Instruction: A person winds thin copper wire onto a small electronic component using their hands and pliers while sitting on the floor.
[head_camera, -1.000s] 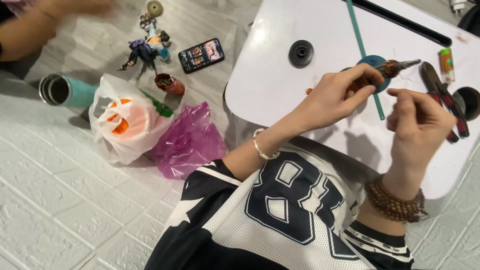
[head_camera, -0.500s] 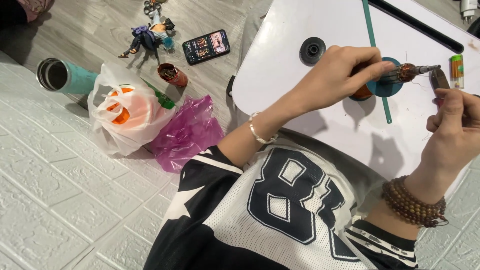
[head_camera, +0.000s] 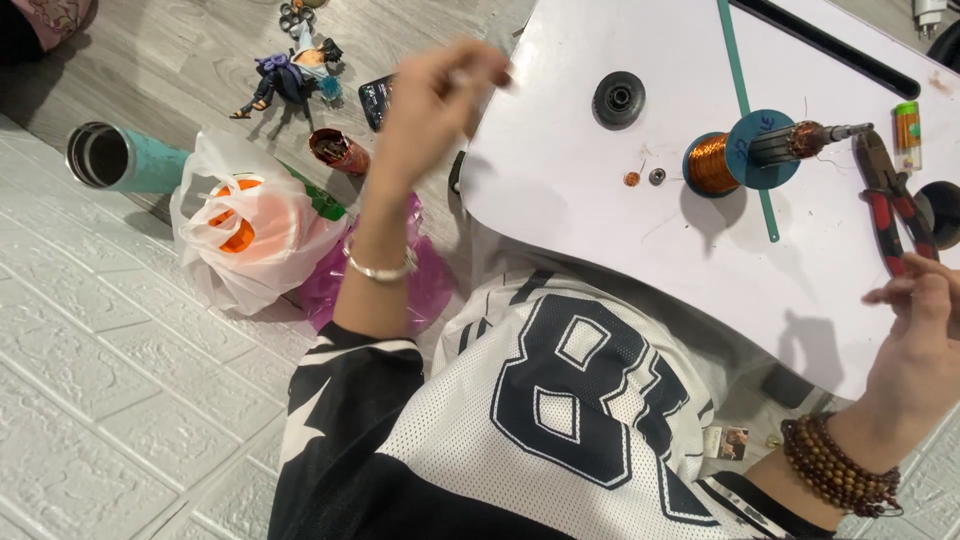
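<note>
Copper wire spool (head_camera: 712, 163) stood on the white counter (head_camera: 600, 230), between the two hands, with a motor armature (head_camera: 800, 143) lying across its teal flange, both within easy reach. The left hand (head_camera: 440, 90) was raised near the counter's far edge, fingers pinched; whether it held a fine wire, I could not tell. The right hand (head_camera: 920, 330) hovered loosely curled and empty, just below the red-handled pliers (head_camera: 890, 195). Left of the left hand, plastic bags (head_camera: 250, 230) lay on the floor.
</note>
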